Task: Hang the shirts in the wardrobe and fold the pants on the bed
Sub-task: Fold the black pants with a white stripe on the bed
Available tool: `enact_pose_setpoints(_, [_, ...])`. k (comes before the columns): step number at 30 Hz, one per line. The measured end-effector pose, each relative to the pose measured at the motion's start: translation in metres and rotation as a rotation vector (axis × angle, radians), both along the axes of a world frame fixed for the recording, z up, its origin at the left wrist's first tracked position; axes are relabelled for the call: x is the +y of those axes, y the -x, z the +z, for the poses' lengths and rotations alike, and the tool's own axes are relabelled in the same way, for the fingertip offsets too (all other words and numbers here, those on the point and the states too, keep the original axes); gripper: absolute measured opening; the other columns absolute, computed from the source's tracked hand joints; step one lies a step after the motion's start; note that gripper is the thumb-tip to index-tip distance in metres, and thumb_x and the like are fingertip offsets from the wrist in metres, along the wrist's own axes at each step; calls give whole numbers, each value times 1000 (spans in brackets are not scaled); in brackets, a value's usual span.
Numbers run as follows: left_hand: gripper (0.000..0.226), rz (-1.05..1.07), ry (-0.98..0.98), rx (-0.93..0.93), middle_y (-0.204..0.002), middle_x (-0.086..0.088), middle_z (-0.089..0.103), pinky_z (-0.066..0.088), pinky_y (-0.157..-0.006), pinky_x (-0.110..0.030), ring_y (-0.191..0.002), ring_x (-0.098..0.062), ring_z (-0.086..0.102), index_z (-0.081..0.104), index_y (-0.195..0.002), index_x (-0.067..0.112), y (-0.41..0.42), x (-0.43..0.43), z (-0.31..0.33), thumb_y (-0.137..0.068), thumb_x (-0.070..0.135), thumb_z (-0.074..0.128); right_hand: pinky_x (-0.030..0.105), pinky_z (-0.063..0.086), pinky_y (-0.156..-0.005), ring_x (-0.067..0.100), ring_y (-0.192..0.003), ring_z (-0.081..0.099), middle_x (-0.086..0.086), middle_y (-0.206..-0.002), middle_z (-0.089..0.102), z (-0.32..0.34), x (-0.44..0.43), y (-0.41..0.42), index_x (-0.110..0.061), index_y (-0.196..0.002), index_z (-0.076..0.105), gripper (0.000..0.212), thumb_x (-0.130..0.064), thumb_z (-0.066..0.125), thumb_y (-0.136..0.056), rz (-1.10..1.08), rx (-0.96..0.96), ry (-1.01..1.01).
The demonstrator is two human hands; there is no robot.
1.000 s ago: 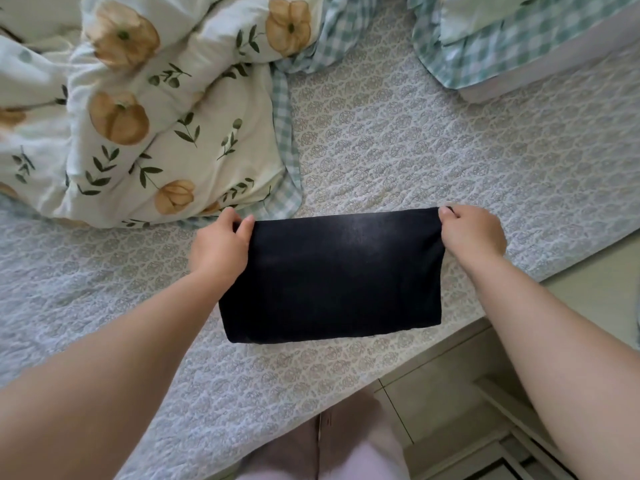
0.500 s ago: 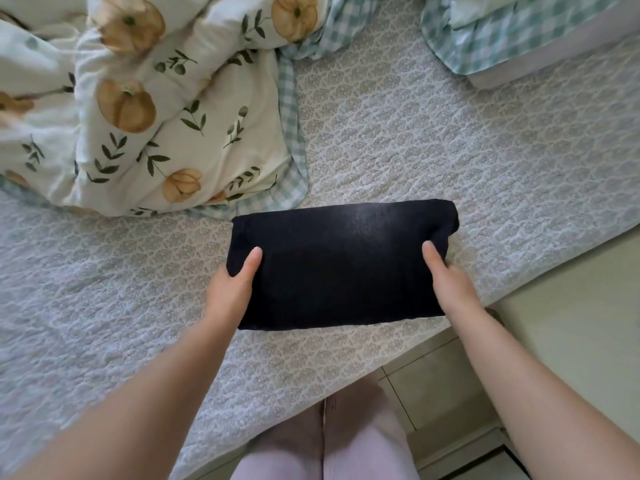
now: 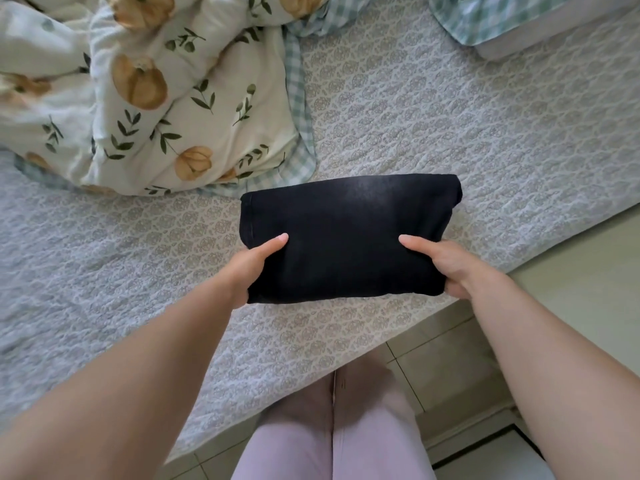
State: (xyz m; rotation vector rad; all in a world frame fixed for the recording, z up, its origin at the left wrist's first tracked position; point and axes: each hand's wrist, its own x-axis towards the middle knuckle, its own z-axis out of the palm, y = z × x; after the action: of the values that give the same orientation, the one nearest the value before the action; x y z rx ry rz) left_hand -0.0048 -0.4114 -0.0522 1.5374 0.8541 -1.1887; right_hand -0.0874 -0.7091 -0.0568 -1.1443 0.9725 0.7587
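A pair of black pants (image 3: 346, 237), folded into a compact rectangle, lies on the bed (image 3: 450, 126) near its front edge. My left hand (image 3: 251, 268) grips the bundle's near left corner, thumb on top and fingers tucked beneath. My right hand (image 3: 446, 265) grips the near right corner the same way, its thumb lying across the top of the fabric. The fingers under the cloth are hidden.
A floral duvet (image 3: 166, 98) with a green checked border is bunched up at the back left, just behind the pants. A checked pillow (image 3: 512, 19) lies at the back right. Tiled floor (image 3: 450, 368) and my legs in pink trousers (image 3: 332, 441) show below the bed's edge.
My hands let go of the far corners of the pants and came back to the near corners, where they now grip the folded bundle from its sides.
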Motion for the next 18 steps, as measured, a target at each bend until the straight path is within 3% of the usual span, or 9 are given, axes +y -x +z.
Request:
enact_pose_setpoints(6, [45,11,-8,-30,-94,0,74,58,-68,-37,-84,-22,72,63,-107,21,-10,-3,17,-72,45,77,34,57,-61,27,-87,71,14,-102,71,12,3,7,-8,-109,65,52,-31,73,-63,-149,18,-170])
enact_pose_setpoints(11, [47,-44,-11,-58,-102,-5,71,58,-71,-41,-90,-27,70,61,-108,18,-21,-19,59,-74,47,76,33,57,-59,26,-85,71,13,-101,72,49,-10,8,-9,-104,67,41,-29,68,-68,-206,-40,-207])
enact_pose_setpoints(14, [41,-92,-24,-162,-96,-2,72,57,-62,-34,-84,-23,70,62,-98,23,-34,-36,98,-71,50,77,36,57,-64,29,-92,69,15,-106,70,83,-22,6,-8,-108,66,44,-30,68,-70,-241,-85,-208])
enact_pose_setpoints(18, [36,-189,-53,-342,-91,4,68,52,-64,-30,-82,-18,66,59,-90,30,-47,-69,158,-71,56,74,47,55,-77,35,-102,65,17,-113,67,138,-42,12,-7,-113,65,52,-33,72,-69,-310,-170,-173])
